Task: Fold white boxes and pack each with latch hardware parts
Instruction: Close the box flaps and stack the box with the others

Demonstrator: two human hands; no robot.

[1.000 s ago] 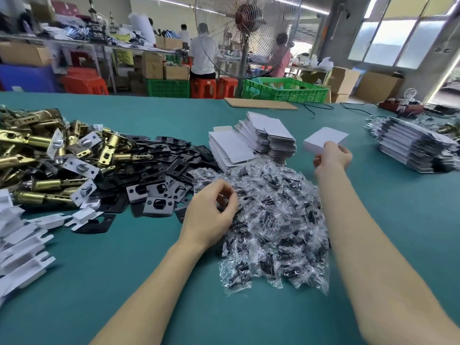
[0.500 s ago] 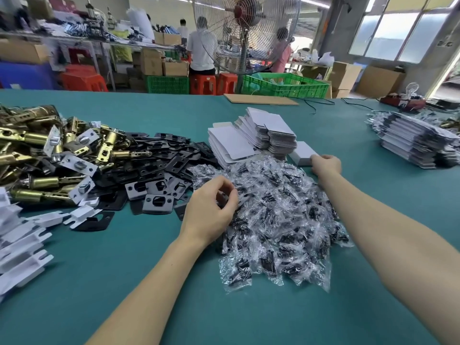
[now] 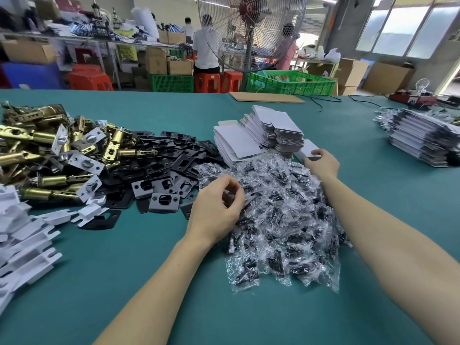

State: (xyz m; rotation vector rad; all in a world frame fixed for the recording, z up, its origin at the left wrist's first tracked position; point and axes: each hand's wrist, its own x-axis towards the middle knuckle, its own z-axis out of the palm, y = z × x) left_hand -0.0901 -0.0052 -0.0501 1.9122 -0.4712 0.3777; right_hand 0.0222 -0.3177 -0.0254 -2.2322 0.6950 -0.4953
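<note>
Right hand sits on a folded white box at the far edge of the heap of clear screw packets, its grip curled onto the box's near end, box flat on the teal counter. Left hand hovers at the heap's near-left side, fingers bent inward, thumb and fingertips pinching a packet there.

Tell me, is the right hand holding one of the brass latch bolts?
No, the right hand grips a white box beside the flat box stacks, far from the brass latch bolts.
</note>
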